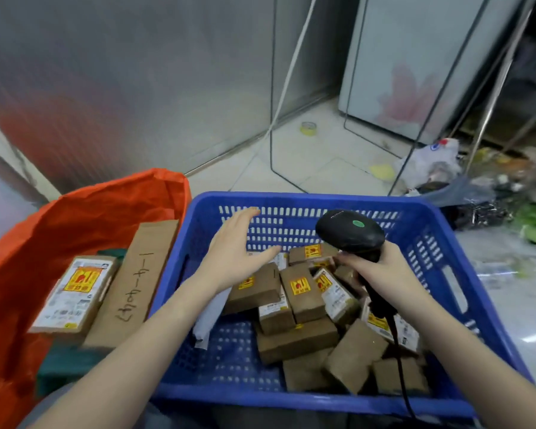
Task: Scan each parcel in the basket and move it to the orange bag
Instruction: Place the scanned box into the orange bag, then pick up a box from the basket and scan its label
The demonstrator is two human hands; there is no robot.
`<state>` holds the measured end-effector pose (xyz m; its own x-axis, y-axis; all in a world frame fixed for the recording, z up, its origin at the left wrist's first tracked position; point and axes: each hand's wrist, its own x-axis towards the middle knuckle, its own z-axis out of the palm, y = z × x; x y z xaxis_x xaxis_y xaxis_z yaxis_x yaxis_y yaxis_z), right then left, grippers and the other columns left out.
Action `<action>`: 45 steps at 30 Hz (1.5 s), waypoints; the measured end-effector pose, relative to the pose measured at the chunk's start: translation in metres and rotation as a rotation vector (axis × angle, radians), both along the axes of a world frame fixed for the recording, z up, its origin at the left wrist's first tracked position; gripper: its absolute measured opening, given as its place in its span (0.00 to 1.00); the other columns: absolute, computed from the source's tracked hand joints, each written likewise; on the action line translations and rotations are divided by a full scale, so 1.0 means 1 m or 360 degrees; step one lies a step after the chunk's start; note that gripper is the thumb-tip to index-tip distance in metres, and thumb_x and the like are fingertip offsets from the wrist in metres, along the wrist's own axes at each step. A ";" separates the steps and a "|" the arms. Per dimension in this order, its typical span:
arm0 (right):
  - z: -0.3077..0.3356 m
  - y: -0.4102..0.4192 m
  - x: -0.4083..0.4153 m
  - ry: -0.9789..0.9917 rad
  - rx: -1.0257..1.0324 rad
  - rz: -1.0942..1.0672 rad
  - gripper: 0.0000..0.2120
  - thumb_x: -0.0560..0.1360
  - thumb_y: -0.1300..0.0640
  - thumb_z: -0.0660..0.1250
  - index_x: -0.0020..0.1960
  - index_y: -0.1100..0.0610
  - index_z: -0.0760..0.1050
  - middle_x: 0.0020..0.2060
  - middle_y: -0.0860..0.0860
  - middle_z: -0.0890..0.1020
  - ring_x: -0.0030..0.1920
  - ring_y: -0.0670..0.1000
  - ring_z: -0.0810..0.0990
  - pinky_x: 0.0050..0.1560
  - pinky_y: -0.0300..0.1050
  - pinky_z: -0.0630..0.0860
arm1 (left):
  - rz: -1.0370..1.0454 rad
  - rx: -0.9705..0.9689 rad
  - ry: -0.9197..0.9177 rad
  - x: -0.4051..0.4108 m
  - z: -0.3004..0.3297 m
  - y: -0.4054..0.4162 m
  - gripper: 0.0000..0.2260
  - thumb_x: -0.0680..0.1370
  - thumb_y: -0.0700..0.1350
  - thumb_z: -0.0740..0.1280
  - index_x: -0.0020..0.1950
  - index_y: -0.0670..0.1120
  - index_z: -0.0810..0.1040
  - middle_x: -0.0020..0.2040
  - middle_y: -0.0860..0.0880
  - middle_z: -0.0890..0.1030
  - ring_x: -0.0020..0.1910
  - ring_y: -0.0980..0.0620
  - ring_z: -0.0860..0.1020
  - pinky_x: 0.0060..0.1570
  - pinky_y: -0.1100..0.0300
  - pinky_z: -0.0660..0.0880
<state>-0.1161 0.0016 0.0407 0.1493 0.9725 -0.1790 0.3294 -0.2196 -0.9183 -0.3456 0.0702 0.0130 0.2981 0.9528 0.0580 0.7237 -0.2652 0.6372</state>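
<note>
From the head camera, a blue basket (440,243) with slotted walls sat on the floor directly in front of the person, and a heap of small brown cardboard parcels (304,301) lay in its right and middle part, many bearing yellow and red stickers and white labels. A white padded envelope (206,320) lay against the pile's left edge, partly under the left forearm.

The left hand (232,252) hovered over the basket's left half with fingers straight and spread, thumb pointing toward the parcels, holding nothing; whether its fingertips touched the topmost parcel could not be told. The right hand (375,274) was wrapped round the handle of a black barcode scanner (350,233), whose rounded head with a green dot on top faced left and down toward the pile. The scanner's black cable (399,366) ran down across the parcels and over the basket's near rim.

Just left of the basket, touching its side, stood the orange bag (84,212), its mouth open. Inside it lay a flat labelled parcel (75,295) with a yellow and red sticker, and beside that a long brown box (136,283) with handwriting along its face, both resting on something dark green.

Farther back on the tiled floor lay a roll of tape (308,127), a thin black wire frame (273,119) standing upright, and a clutter of plastic bags (430,162) at the right.
</note>
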 end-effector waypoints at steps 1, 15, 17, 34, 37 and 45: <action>-0.008 0.001 0.007 0.0026 -0.0008 -0.0035 0.02 0.74 0.65 0.69 0.45 0.60 0.76 0.29 0.55 0.74 0.29 0.46 0.73 0.26 0.31 0.69 | -0.0015 -0.0043 0.0018 0.008 -0.010 0.004 0.34 0.75 0.55 0.70 0.75 0.45 0.60 0.74 0.49 0.65 0.73 0.50 0.62 0.71 0.53 0.61; -0.142 0.049 0.022 -0.0017 -0.0316 0.0002 0.10 0.73 0.61 0.70 0.35 0.54 0.72 0.19 0.43 0.75 0.23 0.40 0.74 0.28 0.31 0.68 | -0.0265 -0.0583 0.0636 0.023 -0.187 0.062 0.47 0.71 0.52 0.74 0.79 0.47 0.47 0.79 0.47 0.50 0.77 0.47 0.51 0.74 0.51 0.56; -0.160 0.054 0.020 -0.0057 -0.0346 0.0033 0.10 0.72 0.59 0.70 0.35 0.51 0.72 0.20 0.42 0.75 0.27 0.41 0.74 0.32 0.35 0.69 | -0.0356 -0.0634 0.0797 0.019 -0.209 0.067 0.50 0.69 0.50 0.75 0.79 0.48 0.44 0.79 0.47 0.49 0.78 0.46 0.50 0.74 0.48 0.55; -0.187 0.060 0.016 -0.0063 -0.0527 0.0136 0.03 0.73 0.59 0.69 0.43 0.55 0.74 0.24 0.47 0.76 0.23 0.40 0.75 0.29 0.32 0.71 | -0.0533 -0.0341 0.1230 0.036 -0.234 0.055 0.32 0.73 0.44 0.71 0.72 0.50 0.57 0.75 0.44 0.57 0.69 0.42 0.66 0.60 0.51 0.72; -0.167 0.064 0.016 -0.0011 -0.0423 0.0091 0.05 0.71 0.61 0.70 0.42 0.53 0.74 0.23 0.45 0.76 0.28 0.43 0.76 0.34 0.39 0.73 | -0.0553 -0.0358 0.1293 0.039 -0.230 0.046 0.30 0.75 0.44 0.69 0.73 0.50 0.56 0.76 0.41 0.53 0.70 0.41 0.65 0.58 0.52 0.74; -0.124 0.058 0.002 -0.0042 -0.0280 0.0166 0.08 0.72 0.59 0.71 0.42 0.49 0.74 0.28 0.43 0.77 0.35 0.43 0.77 0.36 0.35 0.71 | -0.0535 -0.0424 0.1390 0.027 -0.217 0.025 0.22 0.80 0.48 0.63 0.72 0.52 0.59 0.76 0.39 0.57 0.69 0.39 0.65 0.59 0.51 0.73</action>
<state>-0.1143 0.0596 -0.0835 0.0565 0.9370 -0.3448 0.3820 -0.3394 -0.8596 -0.3183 0.0957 -0.2037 0.3927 0.7598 -0.5182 0.8827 -0.4695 -0.0194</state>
